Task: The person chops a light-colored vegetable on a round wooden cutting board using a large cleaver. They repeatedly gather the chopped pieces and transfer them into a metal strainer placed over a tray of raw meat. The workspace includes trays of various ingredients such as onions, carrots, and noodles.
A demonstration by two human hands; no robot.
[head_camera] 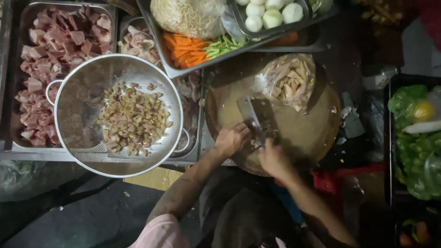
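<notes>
My right hand [274,158] grips the handle of a cleaver [251,115], whose wide blade lies over a round wooden chopping board [312,131]. My left hand [232,138] sits just left of the blade, fingers curled down onto small pale food pieces [256,143] at the board's near edge. A clear plastic bag of pale cut strips [289,80] lies on the far side of the board. To the left a metal colander [76,98] holds a heap of diced pale-brown pieces [133,118].
A steel tray of raw meat cubes [55,50] stands at far left under the colander. Behind the board a tray [161,43] holds carrot sticks [186,48], green strips, noodles and white balls [268,14]. Bagged green vegetables [415,147] lie at right.
</notes>
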